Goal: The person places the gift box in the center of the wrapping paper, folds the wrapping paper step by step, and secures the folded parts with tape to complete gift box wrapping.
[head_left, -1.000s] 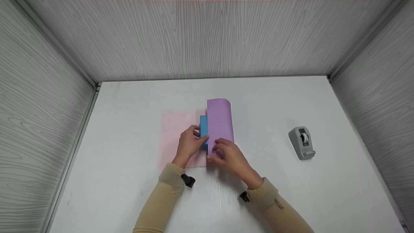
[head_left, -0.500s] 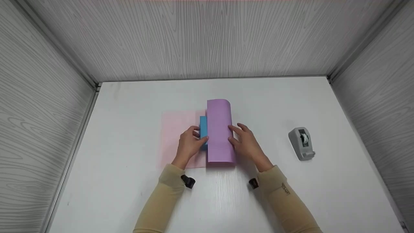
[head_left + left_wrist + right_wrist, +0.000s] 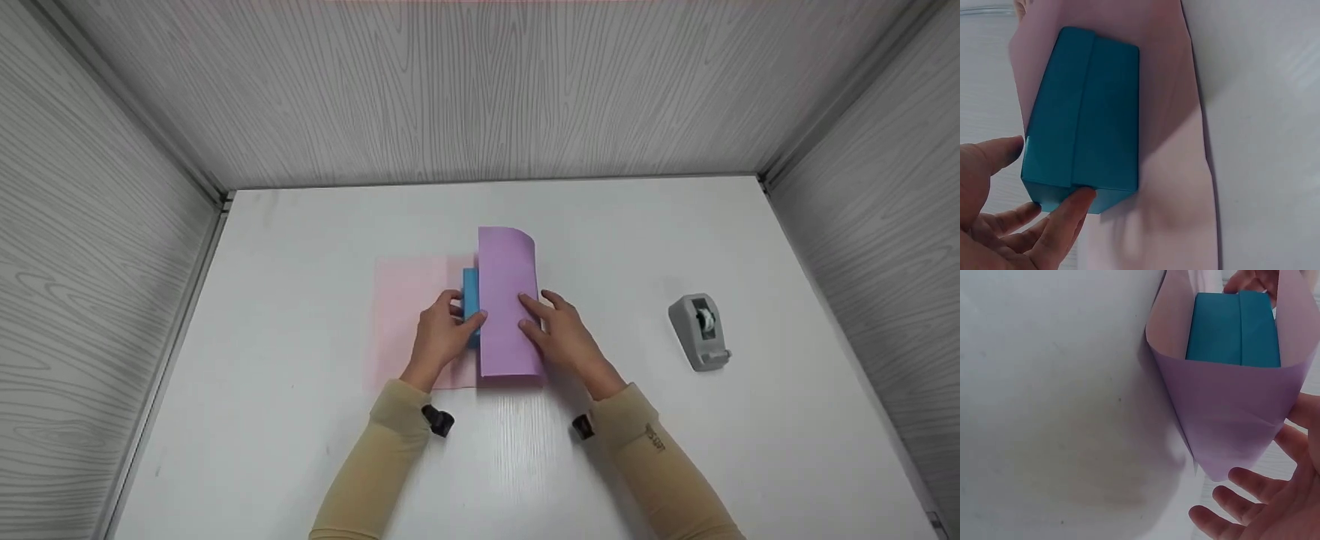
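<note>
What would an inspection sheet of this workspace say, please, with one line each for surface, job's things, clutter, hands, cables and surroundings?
Surface: white table, with a few small specks.
Job's things: blue box on a sheet of paper, pale pink inside and purple outside; the sheet's right part curls over the box.
Clutter: grey tape dispenser with a roll in it, on the right, apart from the paper.
Hands: left hand holds the box; right hand touches the purple flap with its fingers.
Cables: nothing seen.
Surroundings: grey wood-grain panels at left, back and right.
</note>
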Demonstrator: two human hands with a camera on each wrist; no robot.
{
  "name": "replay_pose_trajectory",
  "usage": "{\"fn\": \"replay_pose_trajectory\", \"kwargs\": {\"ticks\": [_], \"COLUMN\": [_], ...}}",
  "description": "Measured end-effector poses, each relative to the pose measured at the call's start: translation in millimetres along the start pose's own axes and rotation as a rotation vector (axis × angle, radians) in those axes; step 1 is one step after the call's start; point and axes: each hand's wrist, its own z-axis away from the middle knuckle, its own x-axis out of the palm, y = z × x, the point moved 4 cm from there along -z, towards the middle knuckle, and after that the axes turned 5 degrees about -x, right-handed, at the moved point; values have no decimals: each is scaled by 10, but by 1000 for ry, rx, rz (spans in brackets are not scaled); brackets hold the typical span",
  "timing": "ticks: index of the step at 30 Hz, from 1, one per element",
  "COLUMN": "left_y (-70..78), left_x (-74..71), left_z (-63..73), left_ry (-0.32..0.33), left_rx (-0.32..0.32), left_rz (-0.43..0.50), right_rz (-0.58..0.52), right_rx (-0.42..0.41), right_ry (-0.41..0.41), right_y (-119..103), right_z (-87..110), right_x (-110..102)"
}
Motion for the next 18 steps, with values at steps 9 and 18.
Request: {"fn": "replay_pose_trajectory", "kwargs": {"ticks": [9, 18], "left_y": [10, 17], "left_x": [19, 20], "left_z": [-1, -5], "left_ry": [21, 18], "left_rx": [-13, -15], "left_rz": [-13, -11], "right_rz": [-58, -163], "right_rx": [-11, -68], "right_ry": [22, 41], "right_y": [21, 42], "right_z": [-6, -65], "right_x": [38, -2]}}
